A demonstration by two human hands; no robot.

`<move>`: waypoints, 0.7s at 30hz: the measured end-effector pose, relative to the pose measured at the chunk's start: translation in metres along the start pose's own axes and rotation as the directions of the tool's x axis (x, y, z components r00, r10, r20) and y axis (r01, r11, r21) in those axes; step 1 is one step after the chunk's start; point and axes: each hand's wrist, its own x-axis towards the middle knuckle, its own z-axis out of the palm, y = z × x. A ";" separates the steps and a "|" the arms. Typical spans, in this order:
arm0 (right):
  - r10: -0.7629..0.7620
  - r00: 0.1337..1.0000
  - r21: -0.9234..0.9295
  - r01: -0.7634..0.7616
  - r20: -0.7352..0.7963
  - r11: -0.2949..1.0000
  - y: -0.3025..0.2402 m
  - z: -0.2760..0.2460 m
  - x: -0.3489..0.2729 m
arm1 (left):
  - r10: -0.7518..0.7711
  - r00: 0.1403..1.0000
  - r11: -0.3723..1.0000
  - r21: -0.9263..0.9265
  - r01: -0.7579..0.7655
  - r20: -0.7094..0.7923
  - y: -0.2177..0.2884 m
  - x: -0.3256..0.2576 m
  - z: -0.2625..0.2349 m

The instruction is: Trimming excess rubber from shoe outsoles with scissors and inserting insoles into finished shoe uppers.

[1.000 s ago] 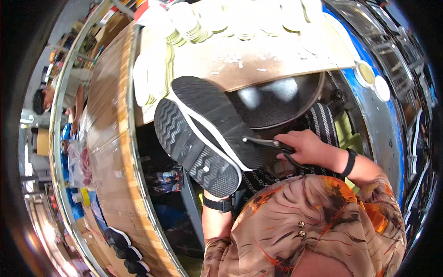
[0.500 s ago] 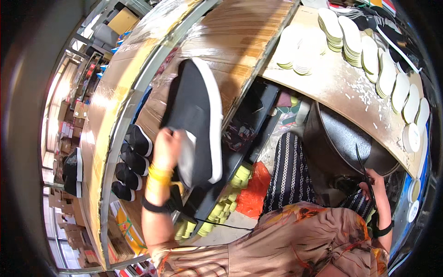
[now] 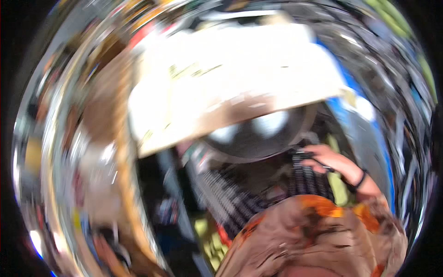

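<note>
Right hand (image 3: 328,158) is curling round a slim black tool (image 3: 326,168) | blurred left hand (image 3: 104,249) is showing beside black, white-soled footwear (image 3: 110,232), grip unclear

Glare bleached most of the board (image 3: 258,104) to white. Just below the board, two bright reflections shone in the dark tub (image 3: 249,147). Streaky blur smeared the whole view, and edges left of the board bent into curves.
</note>
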 end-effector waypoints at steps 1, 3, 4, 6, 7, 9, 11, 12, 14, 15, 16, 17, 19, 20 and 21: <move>-0.085 0.996 -0.216 0.078 -0.023 0.973 -0.003 -0.013 0.001 | -0.433 0.861 0.640 -0.583 0.502 0.267 0.079 0.074 -0.050; -0.230 0.971 -0.375 0.187 -0.072 0.908 0.023 -0.033 0.001 | -0.192 0.481 -0.090 -0.504 0.859 0.855 0.169 0.150 -0.170; -0.239 0.955 -0.405 0.150 -0.177 0.902 0.045 -0.047 -0.018 | 0.073 0.392 0.008 -0.393 0.919 0.917 0.209 0.186 -0.172; -0.225 0.897 -0.274 0.123 -0.380 0.954 0.083 -0.075 -0.038 | 0.573 0.555 0.161 -0.747 0.645 0.603 0.270 0.230 -0.174; -0.190 0.843 -0.244 0.073 -0.502 0.967 0.104 -0.088 -0.052 | 0.633 0.527 0.199 -0.777 0.598 0.568 0.297 0.242 -0.168; -0.085 0.699 -0.132 -0.013 -0.710 0.991 0.132 -0.125 -0.094 | 0.719 0.486 0.259 -0.841 0.475 0.496 0.346 0.269 -0.169; -0.018 0.436 -0.067 -0.099 -0.900 0.993 0.171 -0.162 -0.151 | 0.746 0.474 0.327 -0.877 0.352 0.468 0.386 0.291 -0.167; 0.102 0.189 0.038 -0.315 -0.977 0.948 0.203 -0.180 -0.181 | 0.798 0.498 0.294 -0.941 0.168 0.338 0.403 0.296 -0.144; -0.107 -0.222 0.019 -0.501 -0.969 0.865 0.271 -0.214 -0.232 | 0.813 0.480 0.363 -0.931 0.027 0.331 0.442 0.308 -0.135; -0.139 -0.290 0.052 -0.564 -0.947 0.824 0.305 -0.231 -0.249 | 0.834 0.501 0.314 -0.946 -0.083 0.233 0.456 0.312 -0.124; -0.180 -0.348 0.084 -0.625 -0.920 0.776 0.328 -0.244 -0.266 | 0.849 0.511 0.260 -0.947 -0.186 0.133 0.471 0.315 -0.109; -0.058 -0.298 0.144 -0.615 -0.953 0.775 0.341 -0.253 -0.279 | 0.836 0.532 0.222 -0.970 -0.098 0.137 0.486 0.316 -0.096; 0.260 -0.183 0.318 -0.567 -0.948 0.760 0.367 -0.266 -0.289 | 0.797 0.595 0.236 -0.959 -0.159 0.097 0.522 0.318 -0.106; 0.267 -0.182 0.323 -0.565 -0.946 0.759 0.372 -0.267 -0.284 | 0.786 0.614 0.229 -0.954 -0.195 0.063 0.541 0.318 -0.118; 0.218 -0.150 0.264 -0.487 -0.964 0.833 0.373 -0.268 -0.272 | 0.773 0.628 0.217 -0.967 -0.130 0.089 0.555 0.313 -0.125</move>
